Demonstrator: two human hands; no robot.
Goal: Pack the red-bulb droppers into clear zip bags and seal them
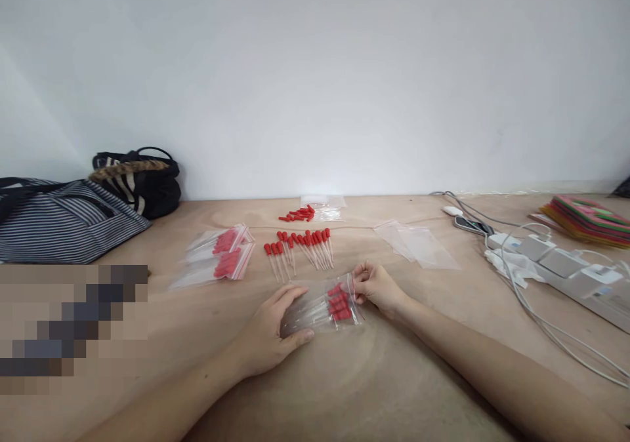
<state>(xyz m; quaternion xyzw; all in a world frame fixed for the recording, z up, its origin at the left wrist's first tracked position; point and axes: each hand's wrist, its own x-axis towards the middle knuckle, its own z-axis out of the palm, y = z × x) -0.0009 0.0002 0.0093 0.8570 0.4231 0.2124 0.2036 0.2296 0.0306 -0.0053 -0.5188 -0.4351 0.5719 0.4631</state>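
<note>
The left hand (275, 329) is spread around the left end of a clear zip-lock bag (322, 326), its fingers at the far edge and its thumb at the near one, cupping rather than clenched. The right hand (377, 288) pinches the bag's far right corner, by the closure strip, between thumb and fingers. The bag lies on the tabletop (394, 383) between the two hands; inside are droppers with red bulbs (338, 303), bulbs to the right and clear stems to the left. Just beyond it, loose droppers (315, 245) lie in a rough row, red bulbs pointing to the far side. To their left, two filled zip-lock bags (197, 277) overlap, red bulbs at their right ends. To the right, flat clear bags (427, 248) overlap one another. Farther off, near the wall (315, 88), a heap of red bulbs (298, 215) lies beside clear stems (329, 214). On the right stands a power strip (585, 294) with white chargers (564, 260) and cables (522, 298), with a stack of coloured sheets (585, 219) beyond. At far left sit a striped bag (73, 222) and a black bag (160, 189); pixelation hides the area nearer.
</note>
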